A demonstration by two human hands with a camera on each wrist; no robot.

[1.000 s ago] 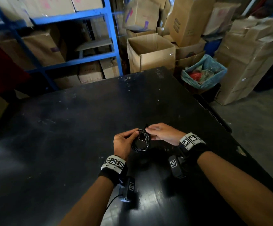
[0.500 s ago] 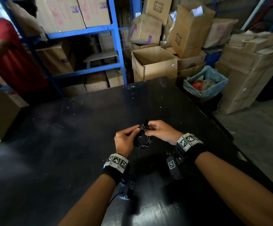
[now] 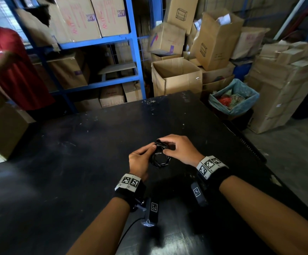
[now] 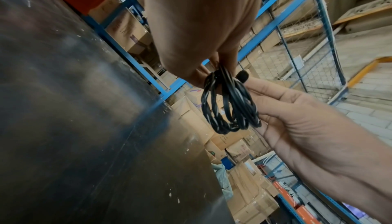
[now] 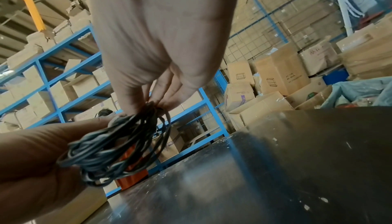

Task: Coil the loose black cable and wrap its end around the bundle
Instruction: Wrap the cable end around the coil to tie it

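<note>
The black cable (image 3: 159, 160) is wound into a small coil of several loops and held just above the black table (image 3: 76, 172). My left hand (image 3: 152, 149) pinches the coil's left upper side between thumb and fingers. My right hand (image 3: 167, 149) curls over the top right of the coil and grips it there. In the left wrist view the coil (image 4: 229, 106) hangs from my left fingertips (image 4: 222, 63), with a black rounded cable end (image 4: 243, 76) sticking out beside the right hand (image 4: 307, 127). In the right wrist view my right fingertips (image 5: 167, 103) pinch the loops (image 5: 118, 143).
A person in a red shirt (image 3: 8, 70) stands beyond the table's far left corner. Blue shelving (image 3: 136, 52) with cardboard boxes runs along the back. An open box (image 3: 177, 78) and a bin lined with a blue bag (image 3: 235, 102) stand past the table's far right edge.
My right fingers have shifted over the top of the coil, and both hands have kept hold of it. The head view has tilted up, bringing the person in red into sight.
</note>
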